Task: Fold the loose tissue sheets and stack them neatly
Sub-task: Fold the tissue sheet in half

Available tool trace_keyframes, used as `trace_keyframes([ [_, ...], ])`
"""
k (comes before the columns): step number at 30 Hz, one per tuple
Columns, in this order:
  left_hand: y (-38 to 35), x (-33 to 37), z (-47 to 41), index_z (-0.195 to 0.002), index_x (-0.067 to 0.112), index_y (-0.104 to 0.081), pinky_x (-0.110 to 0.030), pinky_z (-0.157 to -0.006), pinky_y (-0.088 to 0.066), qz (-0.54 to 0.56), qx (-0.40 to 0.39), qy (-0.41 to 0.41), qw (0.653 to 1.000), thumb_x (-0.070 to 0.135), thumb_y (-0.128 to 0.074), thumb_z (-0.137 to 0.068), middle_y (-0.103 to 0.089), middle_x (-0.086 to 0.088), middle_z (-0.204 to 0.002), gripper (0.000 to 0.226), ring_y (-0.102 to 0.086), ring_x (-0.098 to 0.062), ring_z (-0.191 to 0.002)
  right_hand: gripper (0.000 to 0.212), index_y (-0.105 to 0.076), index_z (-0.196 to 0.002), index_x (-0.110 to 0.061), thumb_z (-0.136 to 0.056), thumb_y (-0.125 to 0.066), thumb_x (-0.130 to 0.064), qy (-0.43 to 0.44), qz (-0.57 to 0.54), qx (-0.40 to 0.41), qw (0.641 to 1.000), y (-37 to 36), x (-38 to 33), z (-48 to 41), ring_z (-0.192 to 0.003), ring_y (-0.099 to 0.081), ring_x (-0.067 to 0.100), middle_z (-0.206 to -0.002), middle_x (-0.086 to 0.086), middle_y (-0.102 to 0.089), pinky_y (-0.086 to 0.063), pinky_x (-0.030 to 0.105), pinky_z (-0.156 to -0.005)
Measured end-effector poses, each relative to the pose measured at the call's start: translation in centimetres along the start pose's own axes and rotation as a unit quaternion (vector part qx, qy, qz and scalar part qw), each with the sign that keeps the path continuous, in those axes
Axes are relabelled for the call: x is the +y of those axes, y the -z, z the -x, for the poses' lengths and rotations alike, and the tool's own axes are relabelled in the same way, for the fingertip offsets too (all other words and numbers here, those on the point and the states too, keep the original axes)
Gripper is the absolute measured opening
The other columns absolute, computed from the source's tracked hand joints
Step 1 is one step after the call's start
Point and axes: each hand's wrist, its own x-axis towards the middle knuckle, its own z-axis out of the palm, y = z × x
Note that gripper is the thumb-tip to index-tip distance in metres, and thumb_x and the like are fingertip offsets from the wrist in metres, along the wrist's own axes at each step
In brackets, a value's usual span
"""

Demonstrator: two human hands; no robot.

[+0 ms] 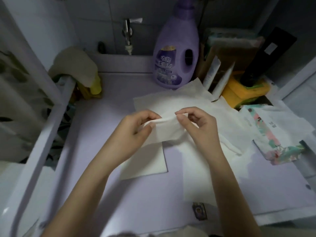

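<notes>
1. Your left hand (136, 129) and right hand (200, 127) pinched 1 tissue sheet (164, 132) between them.
2. Loose sheets (171, 101) lay just beyond both hands.
3. A floral tissue pack (271, 137) sat right of your right hand, contents unclear.

"衣物" on purple bottle (176, 40)

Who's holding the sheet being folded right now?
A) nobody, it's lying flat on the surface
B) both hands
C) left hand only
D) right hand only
B: the left hand and the right hand each pinch the top edge of the tissue sheet, which is held up above the other sheets.
</notes>
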Motion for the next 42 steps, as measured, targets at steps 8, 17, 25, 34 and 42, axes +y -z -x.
trace_keyframes([
  [8,0.8,-0.7,2.2,-0.091,0.021,-0.070,-0.020,-0.072,-0.051,0.097,0.030,0.077,0.992,0.019,-0.073,-0.081,-0.073,0.006,-0.087,0.011,-0.067,-0.005,-0.081,0.013,-0.069,-0.083,-0.015,-0.089,-0.061,-0.006,0.007,-0.037,-0.056,0.998,-1.4,-0.4,0.8,-0.082,-0.064,0.007,-0.084,-0.009,-0.070,-0.047,0.016,-0.072],
  [17,0.7,-1.0,3.5,-0.077,0.021,-0.071,-0.018,-0.067,-0.049,0.043,0.085,0.083,0.992,0.010,-0.067,-0.087,-0.071,0.010,-0.075,0.015,-0.065,-0.002,-0.070,0.005,-0.069,-0.085,-0.017,-0.087,-0.067,-0.013,-0.028,-0.047,-0.082,0.995,-2.3,-0.4,1.5,-0.078,-0.064,0.007,-0.082,-0.007,-0.070,-0.048,0.018,-0.068],
  [25,1.0,-3.7,4.6,-0.085,0.014,-0.065,-0.027,-0.061,-0.052,0.107,0.112,0.148,0.977,0.002,-0.065,-0.087,-0.068,0.004,-0.075,0.012,-0.063,-0.019,-0.067,0.011,-0.068,-0.085,-0.002,-0.090,-0.066,-0.011,-0.181,-0.071,-0.068,0.979,-3.0,1.2,2.5,-0.059,-0.064,0.010,-0.067,0.002,-0.070,-0.046,0.017,-0.055],
  [34,-0.7,-8.2,5.8,-0.079,0.013,-0.062,-0.017,-0.055,-0.046,0.085,0.208,0.254,0.941,0.006,-0.072,-0.082,-0.059,0.001,-0.066,0.013,-0.055,-0.007,-0.055,0.052,-0.037,-0.053,-0.013,-0.088,-0.064,-0.041,-0.202,0.217,-0.126,0.947,-3.8,4.2,4.1,-0.055,-0.054,0.036,-0.052,0.019,-0.048,-0.046,0.036,-0.058],
  [42,-1.0,-8.2,6.0,-0.081,0.024,-0.062,-0.011,-0.055,-0.043,0.044,0.222,0.233,0.946,0.008,-0.073,-0.081,-0.060,0.010,-0.067,0.019,-0.054,0.002,-0.057,0.048,-0.039,-0.056,-0.013,-0.089,-0.066,-0.035,-0.213,0.193,-0.169,0.943,-3.3,4.4,4.6,-0.048,-0.027,0.011,-0.047,-0.003,-0.029,-0.024,0.029,-0.053],
])
